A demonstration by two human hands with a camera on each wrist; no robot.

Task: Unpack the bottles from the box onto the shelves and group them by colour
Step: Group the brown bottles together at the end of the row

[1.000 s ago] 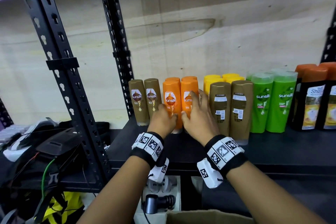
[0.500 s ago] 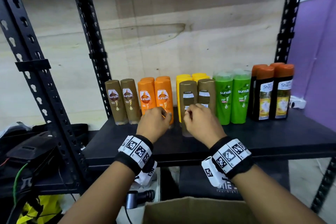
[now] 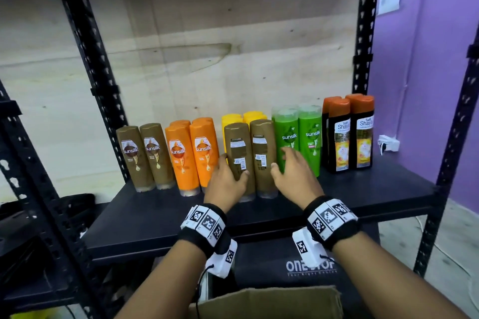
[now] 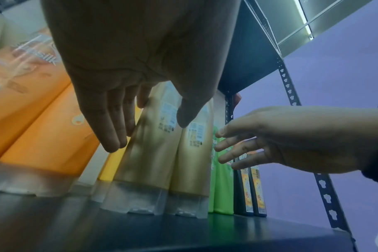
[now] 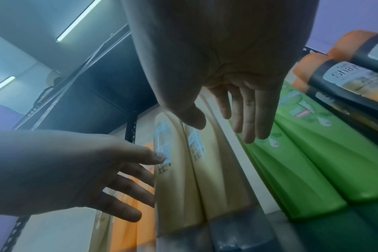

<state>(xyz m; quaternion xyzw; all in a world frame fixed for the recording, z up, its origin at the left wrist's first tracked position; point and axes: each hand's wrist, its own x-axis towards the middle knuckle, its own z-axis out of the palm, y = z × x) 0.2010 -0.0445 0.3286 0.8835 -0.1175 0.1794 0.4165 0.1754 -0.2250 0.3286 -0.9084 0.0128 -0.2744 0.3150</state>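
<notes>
- Fingers (image 3: pixel 223 160) of the left hand (image 3: pixel 225 184) have shifted from the orange bottles (image 3: pixel 193 158) and now wrap the left of two brown bottles (image 3: pixel 237 160) turned label-backward, thumb across its front.
- Right hand (image 3: pixel 295 176) spreads loose beside the other; whether it touches looks uncertain.
- Both stand on the shelf (image 3: pixel 363 189) before the yellow bottles (image 3: pixel 243 116), so probably they are headed to the brown pair (image 3: pixel 145 155) at left.

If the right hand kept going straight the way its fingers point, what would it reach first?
Most likely the left green Sunsilk bottle. The right hand is open, its fingers aimed at that bottle's lower front, just right of the right brown bottle. Whether the fingertips already touch it is unclear.
</notes>
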